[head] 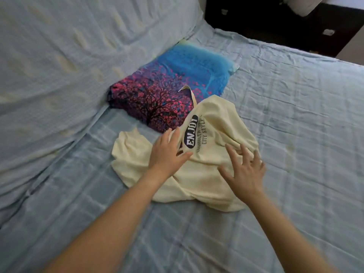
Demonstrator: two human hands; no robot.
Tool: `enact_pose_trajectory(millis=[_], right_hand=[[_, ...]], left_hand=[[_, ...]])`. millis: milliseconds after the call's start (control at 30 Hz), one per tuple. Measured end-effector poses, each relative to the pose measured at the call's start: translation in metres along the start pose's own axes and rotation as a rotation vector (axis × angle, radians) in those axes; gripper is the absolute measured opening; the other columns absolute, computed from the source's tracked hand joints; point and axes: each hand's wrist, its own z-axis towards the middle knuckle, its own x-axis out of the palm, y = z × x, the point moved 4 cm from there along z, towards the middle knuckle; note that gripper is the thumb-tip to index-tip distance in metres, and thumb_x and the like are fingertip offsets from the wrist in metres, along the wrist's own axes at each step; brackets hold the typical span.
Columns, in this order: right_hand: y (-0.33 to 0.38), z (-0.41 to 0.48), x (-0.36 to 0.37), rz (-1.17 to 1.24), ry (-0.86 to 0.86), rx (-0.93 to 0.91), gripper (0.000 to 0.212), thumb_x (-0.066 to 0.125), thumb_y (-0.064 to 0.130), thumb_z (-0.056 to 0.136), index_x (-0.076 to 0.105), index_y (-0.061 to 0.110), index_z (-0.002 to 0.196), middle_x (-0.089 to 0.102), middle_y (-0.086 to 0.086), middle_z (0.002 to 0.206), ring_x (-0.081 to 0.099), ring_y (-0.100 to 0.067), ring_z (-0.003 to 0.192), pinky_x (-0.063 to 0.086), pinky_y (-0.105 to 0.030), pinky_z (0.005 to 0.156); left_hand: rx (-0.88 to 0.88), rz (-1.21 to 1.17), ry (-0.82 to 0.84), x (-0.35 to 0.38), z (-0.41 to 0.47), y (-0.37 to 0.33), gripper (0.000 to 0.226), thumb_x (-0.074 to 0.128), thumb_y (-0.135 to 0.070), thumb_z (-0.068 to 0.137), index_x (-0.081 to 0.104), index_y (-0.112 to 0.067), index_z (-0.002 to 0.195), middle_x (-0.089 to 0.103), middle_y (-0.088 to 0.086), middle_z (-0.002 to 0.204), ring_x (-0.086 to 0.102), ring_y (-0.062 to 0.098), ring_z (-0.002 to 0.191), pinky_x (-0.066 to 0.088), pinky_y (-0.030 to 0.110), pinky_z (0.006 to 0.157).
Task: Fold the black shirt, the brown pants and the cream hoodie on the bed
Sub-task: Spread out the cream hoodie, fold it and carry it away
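The cream hoodie point(212, 131) lies crumpled in a heap in the middle of the bed, its black "ENJOY" print facing up. A drawstring curls up from its far edge. My left hand point(167, 152) rests on the heap's left part with straight fingers, just beside the print. My right hand point(246, 170) hovers over or touches the heap's right part with fingers spread. Neither hand holds cloth. No black shirt or brown pants are in sight.
A pillow point(169, 85) with a blue and pink tree print lies just beyond the hoodie, against the sheet-covered wall side. The bed point(295, 115) has a pale blue checked sheet. Dark furniture point(275, 20) stands beyond the bed's far right corner.
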Motion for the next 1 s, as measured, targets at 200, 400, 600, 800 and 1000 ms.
enact_pose_trajectory(millis=[200, 400, 600, 800, 1000], right_hand=[[-0.053, 0.040, 0.100, 0.049, 0.200, 0.159, 0.075, 0.016, 0.096, 0.066, -0.009, 0.076, 0.133, -0.008, 0.001, 0.163, 0.003, -0.049, 0.144, 0.021, -0.067, 0.108], [-0.066, 0.041, 0.116, 0.171, -0.020, 0.194, 0.080, 0.032, 0.092, 0.066, 0.029, 0.062, 0.140, 0.028, -0.006, 0.156, 0.033, -0.034, 0.139, 0.035, -0.049, 0.107], [-0.059, 0.028, 0.093, 0.454, -0.224, 0.120, 0.042, 0.079, 0.047, 0.075, 0.069, 0.034, 0.113, 0.052, -0.001, 0.121, 0.058, -0.029, 0.108, 0.048, -0.035, 0.091], [-0.066, -0.029, 0.032, 0.474, -0.437, 0.011, 0.028, 0.079, 0.038, 0.076, 0.069, 0.036, 0.102, 0.054, 0.006, 0.110, 0.058, -0.014, 0.089, 0.041, -0.024, 0.072], [-0.118, -0.110, -0.033, 0.433, -0.498, -0.011, 0.033, 0.081, 0.035, 0.077, 0.065, 0.037, 0.106, 0.053, 0.006, 0.110, 0.061, -0.022, 0.088, 0.039, -0.025, 0.072]], left_hand=[[-0.122, 0.078, 0.187, 0.103, 0.067, 0.056, 0.114, 0.031, -0.093, 0.060, -0.004, -0.036, 0.152, 0.016, 0.017, 0.159, 0.020, 0.036, 0.143, 0.021, 0.049, 0.114], [-0.073, 0.024, 0.152, 0.141, 0.070, 0.065, 0.104, 0.048, -0.084, 0.065, -0.007, -0.049, 0.147, 0.051, 0.014, 0.130, 0.050, 0.034, 0.115, 0.046, 0.045, 0.092], [-0.045, -0.440, 0.044, 0.128, 0.052, 0.049, 0.076, 0.072, -0.043, 0.081, 0.029, -0.048, 0.143, 0.068, -0.012, 0.116, 0.064, 0.010, 0.100, 0.047, 0.020, 0.082], [0.094, -0.583, -0.043, 0.066, 0.018, -0.011, 0.067, 0.073, -0.033, 0.076, 0.049, -0.028, 0.138, 0.066, -0.007, 0.124, 0.062, 0.009, 0.113, 0.050, 0.027, 0.095], [0.174, -0.464, -0.041, 0.033, -0.051, -0.097, 0.068, 0.078, -0.028, 0.080, 0.049, -0.015, 0.140, 0.064, 0.005, 0.128, 0.060, 0.021, 0.118, 0.047, 0.037, 0.098]])
